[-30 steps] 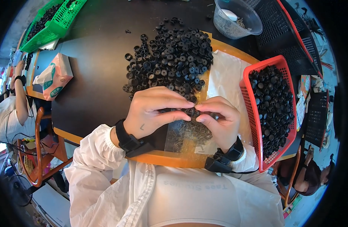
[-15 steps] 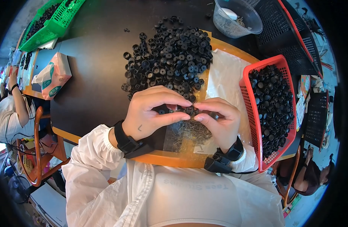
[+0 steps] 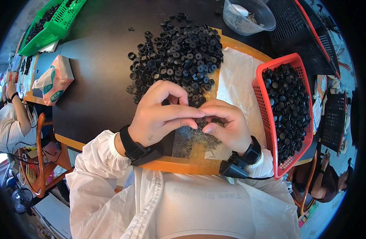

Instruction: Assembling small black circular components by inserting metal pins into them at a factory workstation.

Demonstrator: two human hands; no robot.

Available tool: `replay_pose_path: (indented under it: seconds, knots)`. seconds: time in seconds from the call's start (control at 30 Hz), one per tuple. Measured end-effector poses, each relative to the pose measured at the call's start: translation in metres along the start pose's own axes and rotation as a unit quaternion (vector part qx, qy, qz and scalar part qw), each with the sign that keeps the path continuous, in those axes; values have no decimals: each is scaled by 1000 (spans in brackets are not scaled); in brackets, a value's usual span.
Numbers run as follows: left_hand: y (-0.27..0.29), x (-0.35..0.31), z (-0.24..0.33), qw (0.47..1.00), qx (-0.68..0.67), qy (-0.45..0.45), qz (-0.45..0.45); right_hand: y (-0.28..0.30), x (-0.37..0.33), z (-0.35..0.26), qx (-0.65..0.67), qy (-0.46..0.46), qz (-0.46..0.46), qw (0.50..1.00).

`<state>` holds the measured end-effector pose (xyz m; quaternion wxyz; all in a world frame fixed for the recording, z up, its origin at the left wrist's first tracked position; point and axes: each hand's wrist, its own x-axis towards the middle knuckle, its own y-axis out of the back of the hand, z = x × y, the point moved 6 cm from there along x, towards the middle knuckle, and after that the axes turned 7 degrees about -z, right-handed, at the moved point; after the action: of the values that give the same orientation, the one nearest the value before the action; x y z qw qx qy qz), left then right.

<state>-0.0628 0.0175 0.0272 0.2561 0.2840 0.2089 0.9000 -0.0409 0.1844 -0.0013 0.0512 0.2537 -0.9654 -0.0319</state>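
Note:
My left hand [image 3: 161,113] and my right hand [image 3: 227,124] meet fingertip to fingertip over the near edge of the table. Between their pinched thumbs and forefingers is a small black plastic part [image 3: 200,122], mostly covered by the fingers. Just beyond the hands spreads a heap of round black plastic caps [image 3: 183,55], several with a hole in the middle. Under and behind my fingers lies a pile of small metal screws [image 3: 205,139] on clear plastic sheeting. A red basket [image 3: 264,107] full of glossy black round pieces [image 3: 288,107] stands beside my right hand.
At the far right are a clear plastic tub [image 3: 246,30] with metal pieces and a black crate [image 3: 294,36]. On the left of the dark table [image 3: 91,95] stand a tissue pack [image 3: 57,81] and a green basket [image 3: 51,34]. Other people sit at both sides.
My left forefinger has come across to the right fingertips, and the other left fingers have curled. The black part, plainer before, is now mostly hidden.

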Motion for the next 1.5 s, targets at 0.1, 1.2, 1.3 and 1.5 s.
replay_pose_path:
  seconds: [0.1, 1.2, 1.3, 1.5]
  knots:
    - [-2, 0, 6, 999, 34, -36, -8, -3, -2, 3, 18, 6, -14, 1000]
    - [-12, -8, -3, 949, 68, -121, -282, 2, -12, -51, -541, 8, 107, 834]
    - [-14, -10, -4, 949, 73, -109, -288, 0, 4, -35, -533, -10, 96, 840]
    - [-17, -10, -2, 952, 94, -117, -266, 0, 10, -26, -536, -4, 93, 839]
